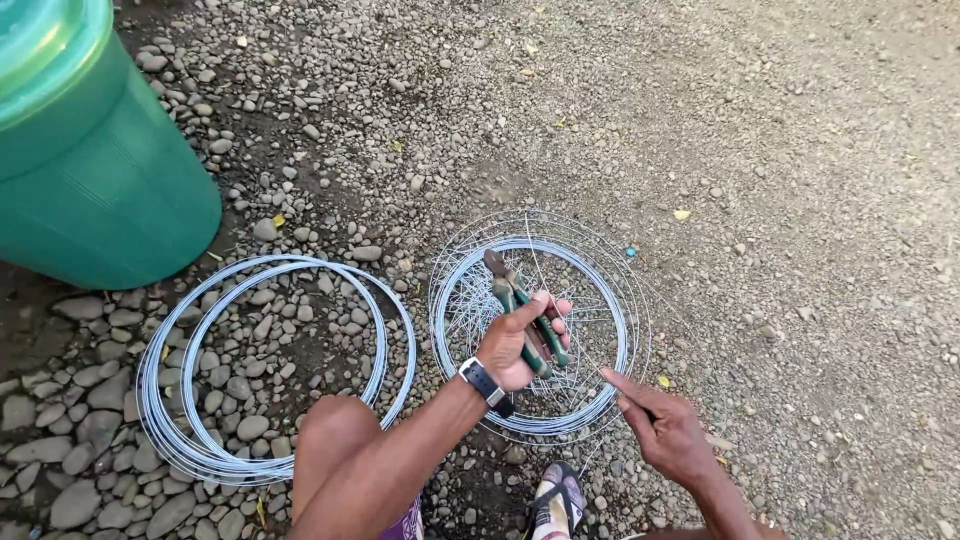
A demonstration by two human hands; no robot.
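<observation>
Gravel ground [800, 200], pliers [520, 305] — nose up-left

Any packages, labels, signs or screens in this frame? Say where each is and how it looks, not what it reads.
Wristwatch: on the left hand's wrist, dark band, small pale square face; whether it is a lit screen cannot be told.
Green barrel: top left on the gravel, round, plain, no label showing.
No packages or signs.

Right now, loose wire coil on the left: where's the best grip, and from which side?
Probably the near rim of the wire coil, from above: the strands bunch thickest there, it lies flat on the stones, and it sits close to the knee. The far rim runs near the green barrel.
</observation>
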